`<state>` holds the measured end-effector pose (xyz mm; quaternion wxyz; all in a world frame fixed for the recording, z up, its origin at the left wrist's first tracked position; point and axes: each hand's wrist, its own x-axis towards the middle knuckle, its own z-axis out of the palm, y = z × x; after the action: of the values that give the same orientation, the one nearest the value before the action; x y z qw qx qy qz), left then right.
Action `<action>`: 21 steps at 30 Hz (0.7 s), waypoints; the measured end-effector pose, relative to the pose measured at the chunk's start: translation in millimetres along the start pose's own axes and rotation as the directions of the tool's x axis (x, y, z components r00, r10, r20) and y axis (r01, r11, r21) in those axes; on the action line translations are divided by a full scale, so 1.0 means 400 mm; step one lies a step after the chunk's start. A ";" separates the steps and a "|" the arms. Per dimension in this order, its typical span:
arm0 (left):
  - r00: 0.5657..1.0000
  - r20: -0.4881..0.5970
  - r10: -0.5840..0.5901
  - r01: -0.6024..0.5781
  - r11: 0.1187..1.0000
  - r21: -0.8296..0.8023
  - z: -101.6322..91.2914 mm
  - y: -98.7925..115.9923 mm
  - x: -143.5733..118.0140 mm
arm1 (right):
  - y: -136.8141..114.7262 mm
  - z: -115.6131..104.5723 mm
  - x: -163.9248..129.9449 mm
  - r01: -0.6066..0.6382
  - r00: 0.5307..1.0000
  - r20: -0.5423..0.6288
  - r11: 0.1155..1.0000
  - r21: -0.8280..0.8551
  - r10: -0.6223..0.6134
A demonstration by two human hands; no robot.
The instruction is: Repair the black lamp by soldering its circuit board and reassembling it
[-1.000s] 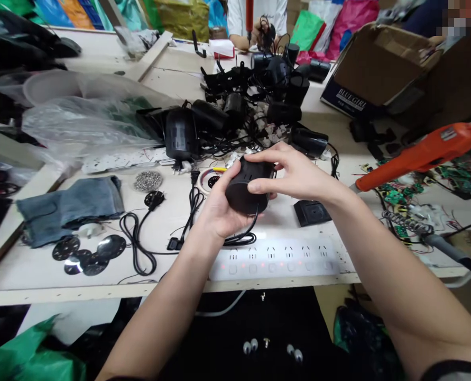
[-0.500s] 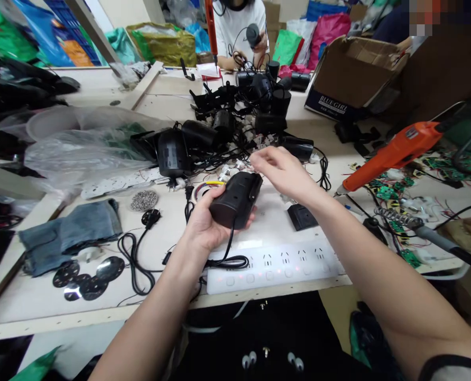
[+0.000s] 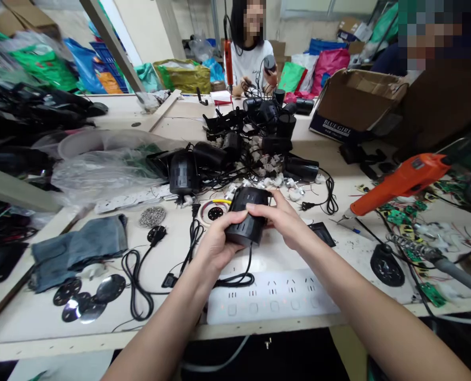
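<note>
A black plastic housing, roughly cylindrical with a cord hanging from its lower end, is held between both hands above the bench. My left hand wraps its left side and underside, the thumb on top. From the other side my right hand grips the housing, thumb over its top; the other fingers are partly hidden behind it. Beneath it the black cord lies coiled beside a white power strip. A yellow wire shows just behind the left thumb.
An orange electric screwdriver hangs at the right over green circuit boards. Black housings and cables pile up behind my hands. Folded denim and dark discs lie left. Across the bench a person holds a dark part.
My right hand has come down from above and behind the housing and now grips its right side. The housing has turned slightly in my left hand. The camera view has tilted up.
</note>
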<state>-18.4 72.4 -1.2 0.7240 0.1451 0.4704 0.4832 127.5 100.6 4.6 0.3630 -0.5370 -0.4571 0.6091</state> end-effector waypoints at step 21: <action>0.828 0.489 0.274 -0.545 0.593 0.593 -0.115 0.020 -0.016 | -0.049 -0.024 -0.076 0.405 0.914 0.252 0.749 -0.524 -0.318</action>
<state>-61.4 59.8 -16.4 0.5472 0.6015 0.4365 0.3851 140.8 80.1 33.0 0.2637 -0.4750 -0.7373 0.4014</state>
